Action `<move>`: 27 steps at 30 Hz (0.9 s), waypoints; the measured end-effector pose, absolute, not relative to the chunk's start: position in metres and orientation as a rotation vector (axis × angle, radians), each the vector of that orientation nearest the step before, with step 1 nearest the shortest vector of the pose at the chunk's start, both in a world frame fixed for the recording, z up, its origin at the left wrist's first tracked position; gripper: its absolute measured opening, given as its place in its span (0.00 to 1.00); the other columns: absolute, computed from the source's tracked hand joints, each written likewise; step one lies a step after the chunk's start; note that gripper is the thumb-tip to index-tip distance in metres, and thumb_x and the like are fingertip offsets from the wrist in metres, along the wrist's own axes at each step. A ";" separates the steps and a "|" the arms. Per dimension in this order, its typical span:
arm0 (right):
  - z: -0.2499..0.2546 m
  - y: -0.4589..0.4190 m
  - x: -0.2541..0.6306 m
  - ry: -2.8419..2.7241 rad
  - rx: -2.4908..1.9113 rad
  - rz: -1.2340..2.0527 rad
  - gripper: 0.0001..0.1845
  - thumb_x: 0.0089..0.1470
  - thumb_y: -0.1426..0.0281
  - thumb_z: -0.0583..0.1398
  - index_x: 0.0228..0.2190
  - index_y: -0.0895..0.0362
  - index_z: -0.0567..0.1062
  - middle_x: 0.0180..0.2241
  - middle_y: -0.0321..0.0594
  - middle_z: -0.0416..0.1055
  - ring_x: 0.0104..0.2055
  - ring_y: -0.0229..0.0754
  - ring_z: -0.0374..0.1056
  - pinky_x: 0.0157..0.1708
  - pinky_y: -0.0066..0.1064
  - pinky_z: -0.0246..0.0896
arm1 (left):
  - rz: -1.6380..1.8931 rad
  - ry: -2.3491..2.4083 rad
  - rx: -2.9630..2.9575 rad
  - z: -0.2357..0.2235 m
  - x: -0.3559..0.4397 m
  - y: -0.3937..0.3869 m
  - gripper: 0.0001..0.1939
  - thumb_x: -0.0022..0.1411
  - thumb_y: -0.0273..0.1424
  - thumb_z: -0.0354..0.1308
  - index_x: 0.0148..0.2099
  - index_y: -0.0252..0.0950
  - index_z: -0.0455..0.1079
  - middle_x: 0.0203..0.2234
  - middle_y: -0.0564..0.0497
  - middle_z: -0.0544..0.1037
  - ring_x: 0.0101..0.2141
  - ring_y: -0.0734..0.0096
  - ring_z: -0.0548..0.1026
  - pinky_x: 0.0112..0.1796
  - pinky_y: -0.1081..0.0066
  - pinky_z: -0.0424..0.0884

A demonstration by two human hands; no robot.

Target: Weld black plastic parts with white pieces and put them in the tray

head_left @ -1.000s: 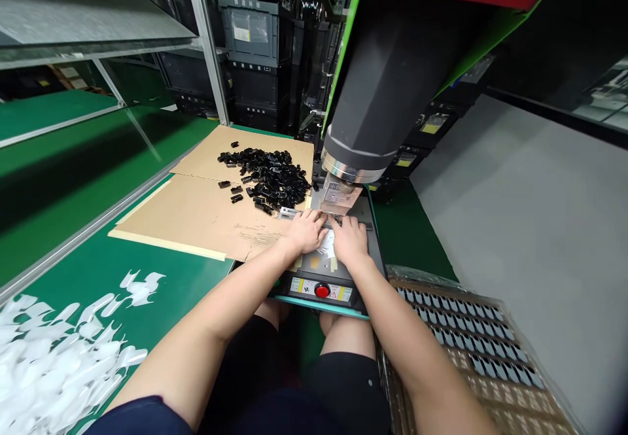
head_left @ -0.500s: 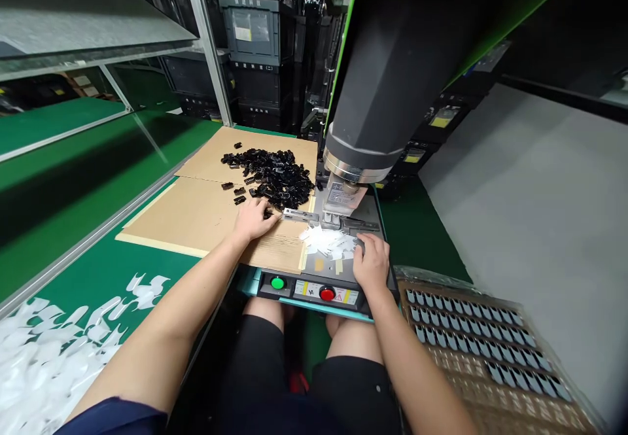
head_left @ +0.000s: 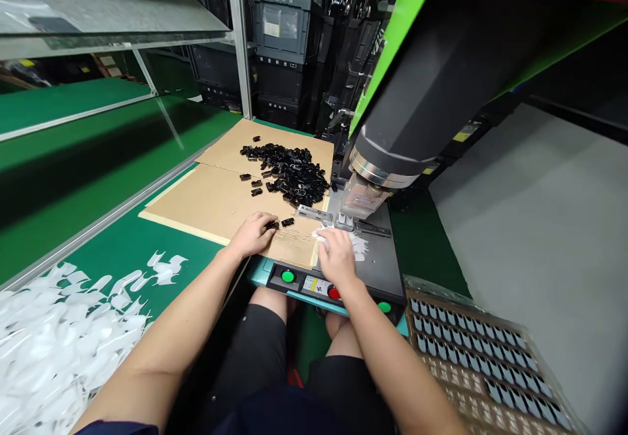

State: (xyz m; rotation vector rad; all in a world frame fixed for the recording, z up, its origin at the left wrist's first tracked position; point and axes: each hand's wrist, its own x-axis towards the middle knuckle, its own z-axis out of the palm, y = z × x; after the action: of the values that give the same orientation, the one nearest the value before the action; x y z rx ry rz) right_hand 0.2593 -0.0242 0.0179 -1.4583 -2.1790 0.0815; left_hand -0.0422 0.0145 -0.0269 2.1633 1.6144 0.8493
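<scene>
On the cardboard sheet, my left hand is closed with its fingertips on a small black plastic part. A second black part lies just to the right of it, apart from the fingers. My right hand is over a small pile of thin white plastic pieces on the machine's grey bed. Its fingers are bent down and pinch at a white piece by the pile's left edge; the fingertips are partly hidden. Behind the hands, the machine's head stands over a metal fixture.
A heap of black parts covers the back of the cardboard. Many white pieces lie on the green table at left. Green and red buttons line the machine's front. A tray of grey parts sits at right.
My right hand has moved left from the pile's right side onto it. My left hand has drawn back from the heap's front edge, with two black parts now beside it. The view has shifted.
</scene>
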 end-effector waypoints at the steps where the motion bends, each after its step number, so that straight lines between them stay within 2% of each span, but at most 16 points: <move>1: 0.021 -0.020 0.240 -2.239 -1.424 0.140 0.19 0.68 0.69 0.53 0.54 0.54 0.77 0.55 0.48 0.75 0.58 0.53 0.65 0.59 0.44 0.61 | 0.865 1.609 2.155 -0.027 -0.043 0.013 0.21 0.70 0.36 0.58 0.63 0.40 0.73 0.57 0.43 0.77 0.62 0.54 0.72 0.66 0.52 0.68; 7: 0.019 0.006 0.146 -2.436 -1.502 0.302 0.25 0.69 0.64 0.58 0.64 0.53 0.68 0.53 0.46 0.78 0.54 0.50 0.71 0.55 0.40 0.64 | 0.890 1.573 2.072 -0.018 -0.045 0.012 0.22 0.66 0.28 0.57 0.62 0.38 0.74 0.56 0.43 0.77 0.60 0.57 0.74 0.64 0.58 0.72; 10: 0.014 0.014 0.124 -2.477 -1.610 0.231 0.19 0.70 0.64 0.58 0.59 0.55 0.72 0.53 0.48 0.79 0.55 0.51 0.73 0.54 0.40 0.64 | 0.844 1.554 2.101 -0.010 -0.050 0.015 0.23 0.64 0.22 0.54 0.59 0.39 0.76 0.55 0.45 0.79 0.59 0.59 0.75 0.65 0.59 0.70; 13: 0.014 0.016 0.117 -2.484 -1.659 0.208 0.15 0.71 0.64 0.57 0.54 0.54 0.74 0.52 0.46 0.79 0.55 0.50 0.73 0.53 0.39 0.64 | 0.817 1.569 2.092 -0.004 -0.056 0.017 0.21 0.63 0.20 0.53 0.55 0.40 0.76 0.51 0.46 0.80 0.55 0.59 0.77 0.61 0.59 0.73; 16: 0.017 0.016 0.122 -2.502 -1.719 0.241 0.14 0.69 0.63 0.60 0.54 0.52 0.72 0.50 0.45 0.80 0.52 0.50 0.75 0.49 0.38 0.65 | 0.837 1.615 2.026 -0.003 -0.059 0.019 0.17 0.65 0.24 0.56 0.53 0.40 0.75 0.46 0.45 0.79 0.50 0.57 0.78 0.56 0.58 0.76; 21: 0.026 0.018 0.146 -2.624 -1.633 0.220 0.15 0.67 0.68 0.59 0.55 0.48 0.71 0.50 0.42 0.77 0.51 0.50 0.73 0.47 0.38 0.64 | 1.035 1.544 1.852 -0.009 -0.055 0.018 0.19 0.68 0.31 0.58 0.60 0.41 0.74 0.53 0.45 0.76 0.43 0.64 0.80 0.53 0.61 0.77; 25: 0.031 0.016 0.162 -2.604 -1.645 0.059 0.22 0.67 0.76 0.52 0.58 0.47 0.71 0.55 0.45 0.72 0.54 0.50 0.70 0.51 0.38 0.63 | 1.036 1.500 1.839 -0.009 -0.050 0.015 0.13 0.69 0.38 0.60 0.52 0.42 0.77 0.47 0.49 0.82 0.40 0.64 0.81 0.48 0.64 0.78; 27: 0.030 0.011 0.163 -2.518 -1.709 0.006 0.22 0.69 0.74 0.52 0.60 0.49 0.69 0.55 0.48 0.71 0.55 0.51 0.69 0.53 0.39 0.63 | 0.970 1.561 1.910 -0.008 -0.051 0.014 0.12 0.69 0.41 0.60 0.49 0.43 0.77 0.42 0.50 0.83 0.41 0.62 0.81 0.46 0.64 0.77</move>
State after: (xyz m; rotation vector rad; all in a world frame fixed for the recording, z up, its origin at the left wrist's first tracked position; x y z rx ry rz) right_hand 0.1626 0.0112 0.0302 -1.7095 -2.5182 0.0060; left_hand -0.0509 0.0144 -0.0081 1.9102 1.5608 0.9697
